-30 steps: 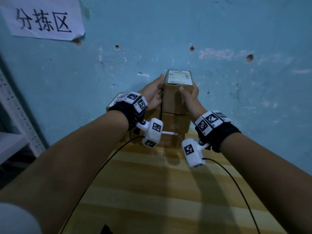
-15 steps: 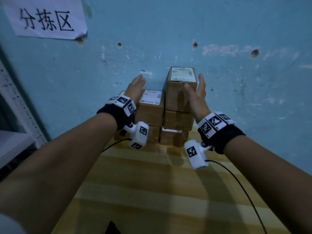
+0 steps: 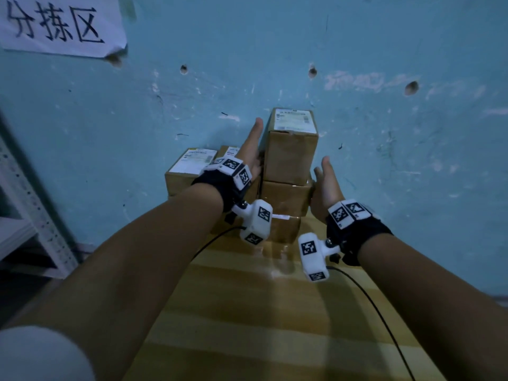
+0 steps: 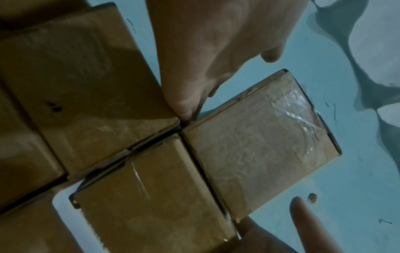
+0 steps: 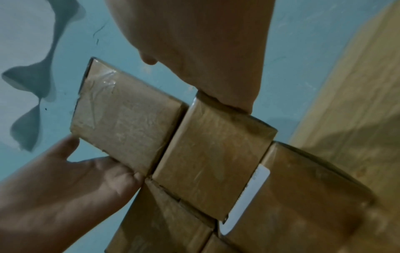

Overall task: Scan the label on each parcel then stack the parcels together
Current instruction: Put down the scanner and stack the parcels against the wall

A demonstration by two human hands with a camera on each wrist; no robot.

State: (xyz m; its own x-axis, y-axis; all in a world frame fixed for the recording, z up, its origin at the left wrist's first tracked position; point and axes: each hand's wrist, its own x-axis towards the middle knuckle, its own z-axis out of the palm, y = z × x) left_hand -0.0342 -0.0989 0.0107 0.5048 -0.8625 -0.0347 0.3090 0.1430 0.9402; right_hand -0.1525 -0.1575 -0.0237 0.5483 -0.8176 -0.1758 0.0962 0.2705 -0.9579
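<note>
Brown cardboard parcels stand stacked against the blue wall at the far end of a wooden table [image 3: 247,312]. The right column is three high; its top parcel [image 3: 291,155] carries a white label [image 3: 294,121] on its upper face. My left hand [image 3: 251,149] lies flat with straight fingers against that parcel's left side. My right hand [image 3: 325,180] is flat against the right side of the middle parcel [image 3: 286,199]. The left wrist view shows the top parcel [image 4: 259,142], and the right wrist view shows the middle parcel [image 5: 216,154]. Neither hand grips anything.
A lower column of labelled parcels [image 3: 192,169] stands to the left of the tall one. A paper sign [image 3: 57,23] hangs on the wall at upper left. A white metal shelf [image 3: 24,204] is at the left edge. Wrist-camera cables trail over the table.
My left hand has moved right, from beside the lower column to the top parcel's left side. My right hand has dropped from the top parcel to the middle one.
</note>
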